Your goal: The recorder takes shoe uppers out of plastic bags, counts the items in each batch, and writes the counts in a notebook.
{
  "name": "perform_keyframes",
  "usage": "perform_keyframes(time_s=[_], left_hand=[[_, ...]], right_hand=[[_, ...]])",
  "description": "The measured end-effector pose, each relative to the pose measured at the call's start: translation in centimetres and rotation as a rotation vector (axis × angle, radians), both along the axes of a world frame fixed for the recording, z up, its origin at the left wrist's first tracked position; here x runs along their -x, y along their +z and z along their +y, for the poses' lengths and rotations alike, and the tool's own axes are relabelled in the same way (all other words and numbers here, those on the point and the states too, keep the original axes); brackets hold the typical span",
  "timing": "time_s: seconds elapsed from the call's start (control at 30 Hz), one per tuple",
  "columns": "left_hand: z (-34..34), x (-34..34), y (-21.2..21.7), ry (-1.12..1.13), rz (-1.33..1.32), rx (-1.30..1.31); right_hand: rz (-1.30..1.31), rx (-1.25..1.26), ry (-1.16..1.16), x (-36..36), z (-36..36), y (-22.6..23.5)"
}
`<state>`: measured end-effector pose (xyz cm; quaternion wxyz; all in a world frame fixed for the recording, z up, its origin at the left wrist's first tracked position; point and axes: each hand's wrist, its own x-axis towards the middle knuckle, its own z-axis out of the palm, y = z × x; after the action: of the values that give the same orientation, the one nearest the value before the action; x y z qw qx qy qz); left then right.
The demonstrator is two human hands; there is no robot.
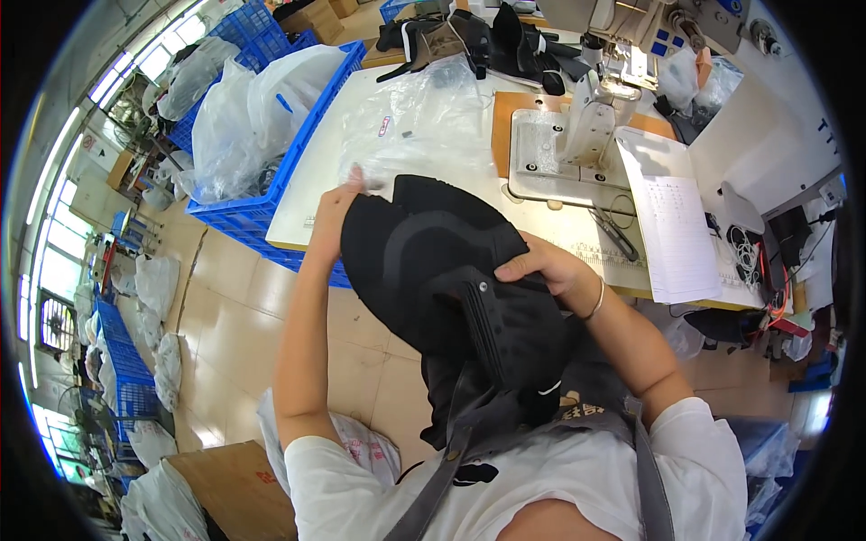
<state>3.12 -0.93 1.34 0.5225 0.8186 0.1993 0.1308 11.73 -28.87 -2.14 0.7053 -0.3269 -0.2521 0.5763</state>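
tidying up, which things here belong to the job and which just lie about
In hand: black curved fabric piece, left hand at its edge, right hand gripping.
Apparently lying about: clear flat plastic bag; white paper sheet; blue plastic crate.

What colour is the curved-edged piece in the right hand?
The piece is black with a curved dark-grey band; the head view shows it.

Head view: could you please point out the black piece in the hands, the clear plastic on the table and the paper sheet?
Black piece (422, 263): head view, middle of its broad side.
Clear plastic (415, 124): head view, its middle.
Paper sheet (675, 225): head view, its middle.
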Motion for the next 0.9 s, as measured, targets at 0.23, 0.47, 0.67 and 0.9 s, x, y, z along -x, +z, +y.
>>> perform_keyframes(time_s=[0.23,0.47,0.67,0.9], left_hand=[[-3.4,1.1,1.0,-0.142,-0.347,-1.106],[-8.5,0.1,3.4,-0.404,-0.496,-1.122],[-6.1,2.9,0.7,-0.127,-0.631,-1.371],[-4.7,4.8,-9.3,0.067,-0.440,-1.032]], right_hand=[[0.195,0.136,-0.156,-1.0,0.5,-2.2],[-0.123,0.002,-0.153,-0.6,2.1,0.9],[0.150,-0.231,-0.266,-2.2,-0.3,0.1],[0.492,-0.437,-0.073,-3.0,1.2,0.9]])
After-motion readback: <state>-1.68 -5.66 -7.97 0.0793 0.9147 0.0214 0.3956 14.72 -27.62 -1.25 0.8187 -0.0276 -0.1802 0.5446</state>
